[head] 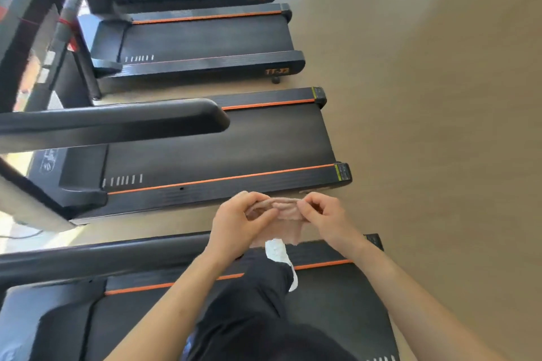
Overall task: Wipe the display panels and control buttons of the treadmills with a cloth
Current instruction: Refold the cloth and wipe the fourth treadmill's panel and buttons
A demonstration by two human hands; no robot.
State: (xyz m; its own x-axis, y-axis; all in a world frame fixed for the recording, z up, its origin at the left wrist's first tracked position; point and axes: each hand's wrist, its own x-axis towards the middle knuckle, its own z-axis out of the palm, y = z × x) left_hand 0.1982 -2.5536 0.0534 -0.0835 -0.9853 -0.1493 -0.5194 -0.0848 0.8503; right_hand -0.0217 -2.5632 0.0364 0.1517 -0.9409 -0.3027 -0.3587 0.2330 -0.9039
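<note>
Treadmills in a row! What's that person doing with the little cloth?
A person stands at the nearest treadmill, holding a pinkish cloth up in front of them. The left hand and the right hand each pinch its top edge, as if folding or bunching it. Nothing is being wiped yet; the next treadmill stands just beyond.

gym, row of treadmills [205,47], wood-look floor [425,97]

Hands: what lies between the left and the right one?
Head view: the bunched beige cloth, its ends pinched by the left hand and the right hand.
</note>
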